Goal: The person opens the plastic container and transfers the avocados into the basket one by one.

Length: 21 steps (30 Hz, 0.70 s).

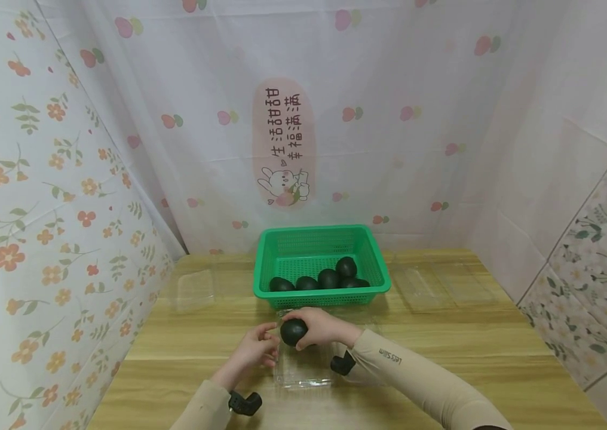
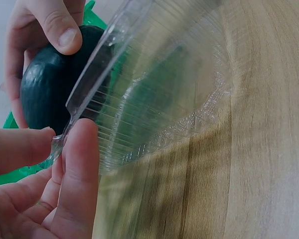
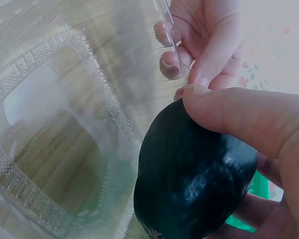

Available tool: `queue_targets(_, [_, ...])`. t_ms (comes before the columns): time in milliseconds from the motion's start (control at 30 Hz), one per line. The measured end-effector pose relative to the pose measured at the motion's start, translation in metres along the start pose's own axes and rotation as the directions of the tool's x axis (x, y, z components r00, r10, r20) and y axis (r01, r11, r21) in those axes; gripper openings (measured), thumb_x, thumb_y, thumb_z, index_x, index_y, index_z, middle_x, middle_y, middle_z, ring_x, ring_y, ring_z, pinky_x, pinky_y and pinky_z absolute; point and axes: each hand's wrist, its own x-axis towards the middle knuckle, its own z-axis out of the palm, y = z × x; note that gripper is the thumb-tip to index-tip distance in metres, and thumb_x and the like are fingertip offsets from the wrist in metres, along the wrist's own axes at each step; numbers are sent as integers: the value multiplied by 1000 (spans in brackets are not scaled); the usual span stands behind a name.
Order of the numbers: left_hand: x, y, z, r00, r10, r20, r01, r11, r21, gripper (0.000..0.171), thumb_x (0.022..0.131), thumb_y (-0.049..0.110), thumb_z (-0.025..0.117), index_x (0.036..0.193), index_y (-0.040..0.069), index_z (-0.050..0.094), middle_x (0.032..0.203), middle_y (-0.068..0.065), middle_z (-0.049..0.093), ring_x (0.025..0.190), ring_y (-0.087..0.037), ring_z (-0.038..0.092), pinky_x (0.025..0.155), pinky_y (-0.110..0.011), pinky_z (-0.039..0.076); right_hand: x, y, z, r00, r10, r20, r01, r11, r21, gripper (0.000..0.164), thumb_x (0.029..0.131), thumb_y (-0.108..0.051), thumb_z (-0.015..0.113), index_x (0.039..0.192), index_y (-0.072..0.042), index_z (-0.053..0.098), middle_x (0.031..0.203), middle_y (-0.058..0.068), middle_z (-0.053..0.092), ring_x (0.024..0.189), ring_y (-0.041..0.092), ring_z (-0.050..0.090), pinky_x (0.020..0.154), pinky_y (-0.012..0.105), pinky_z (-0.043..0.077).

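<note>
My right hand (image 1: 321, 327) grips a dark green avocado (image 1: 294, 332) between thumb and fingers. It holds the avocado above a clear plastic box (image 1: 303, 382) at the front middle of the table. To the left of the avocado, my left hand (image 1: 254, 351) pinches the box's edge between thumb and fingers, as the left wrist view shows. The ribbed wall of the clear box (image 2: 154, 94) stands beside the avocado (image 2: 52, 87) there. In the right wrist view, the box's patterned bottom (image 3: 55, 134) shows the wood through it.
Behind the box, a green basket (image 1: 380, 266) holds several dark avocados (image 1: 328, 279) along its near side. Clear plastic pieces lie at the left (image 1: 196, 288) and the right (image 1: 424, 285) of the wooden table (image 1: 174, 358). Patterned curtains (image 1: 217, 149) enclose the back and sides.
</note>
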Motion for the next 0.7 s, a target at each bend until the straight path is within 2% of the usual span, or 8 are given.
queue_targets(367, [1,2,0,1000,-6,-7,6,1000,11,55,94,3,56,140,-14,32,94,-14,58,66,-13,58,53,-28,55,0,-5,-8,1000,-14,-3,14,1000,2,64,72,-15,84,131,-14,59,125,5,59,107,17,55,86,30,46])
queue_targets(700, [1,1,-1,1000,1,-2,-1,1000,15,54,94,2,55,140,-14,33,95,-19,57,66,-13,58,54,-29,56,-3,-10,-15,1000,-17,6,17,1000,-2,64,74,-15,83,132,-13,58,128,5,58,110,19,54,87,31,46])
